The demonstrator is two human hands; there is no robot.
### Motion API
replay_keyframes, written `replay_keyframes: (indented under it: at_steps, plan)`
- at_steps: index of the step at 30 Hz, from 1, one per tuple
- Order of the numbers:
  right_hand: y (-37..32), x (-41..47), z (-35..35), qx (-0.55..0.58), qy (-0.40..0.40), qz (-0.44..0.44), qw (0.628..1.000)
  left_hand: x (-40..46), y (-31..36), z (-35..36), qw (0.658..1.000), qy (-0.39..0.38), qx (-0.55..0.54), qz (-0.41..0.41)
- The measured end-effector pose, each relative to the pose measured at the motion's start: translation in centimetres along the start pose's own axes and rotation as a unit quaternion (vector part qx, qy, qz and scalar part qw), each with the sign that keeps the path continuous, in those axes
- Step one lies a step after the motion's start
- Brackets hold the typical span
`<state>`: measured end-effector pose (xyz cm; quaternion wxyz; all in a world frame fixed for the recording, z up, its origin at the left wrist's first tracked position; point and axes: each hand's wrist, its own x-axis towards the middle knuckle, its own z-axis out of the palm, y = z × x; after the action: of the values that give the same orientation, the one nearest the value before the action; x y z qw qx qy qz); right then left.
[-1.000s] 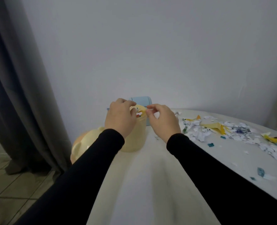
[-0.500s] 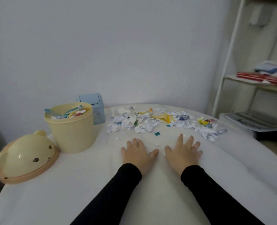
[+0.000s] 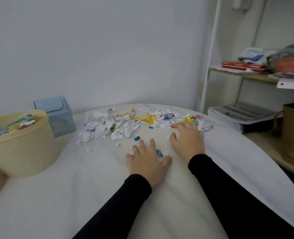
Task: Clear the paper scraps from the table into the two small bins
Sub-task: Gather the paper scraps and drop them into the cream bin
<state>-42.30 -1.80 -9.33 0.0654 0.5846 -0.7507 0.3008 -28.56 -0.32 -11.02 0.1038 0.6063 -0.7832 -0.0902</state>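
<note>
Now both hands are lying flat on the white-clothed table (image 3: 56,195), fingers spread, holding nothing: left hand (image 3: 147,163) nearer, right hand (image 3: 187,140) touching the torn paper scraps (image 3: 125,125) (mostly white).

Both arms wear long, plain black sleeves, snug and ending at the wrists. The left hand (image 3: 147,163) and right hand (image 3: 188,141) are bare, without gloves, rings or watch.

Cream bin (image 3: 20,149), pale blue bin (image 3: 56,116), mostly white scraps (image 3: 118,126), white table (image 3: 73,195), black sleeves (image 3: 125,204).
</note>
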Motion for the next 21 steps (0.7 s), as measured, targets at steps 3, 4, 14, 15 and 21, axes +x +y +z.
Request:
replay_keyframes:
  at_steps: [3,4,14,15,21]
  plan:
    - [2.5,2.1,0.5,-0.02,0.024,0.047,0.998,2.5,1.7,0.6,1.0,0.0,0.002,-0.004]
    - [3.2,2.7,0.7,-0.029,0.028,0.055,0.998,3.3,2.1,0.8,1.0,0.0,0.004,-0.003]
    - [8.5,9.0,2.1,-0.05,-0.075,0.077,0.993,12.6,4.3,1.7,0.992,0.044,0.0,0.117]
    - [8.7,9.4,2.3,-0.047,-0.096,0.075,0.991,13.3,4.4,1.8,0.991,0.041,-0.002,0.127]
    - [8.3,10.0,2.8,-0.026,-0.17,0.032,0.985,14.6,4.7,1.9,0.983,0.015,0.003,0.183]
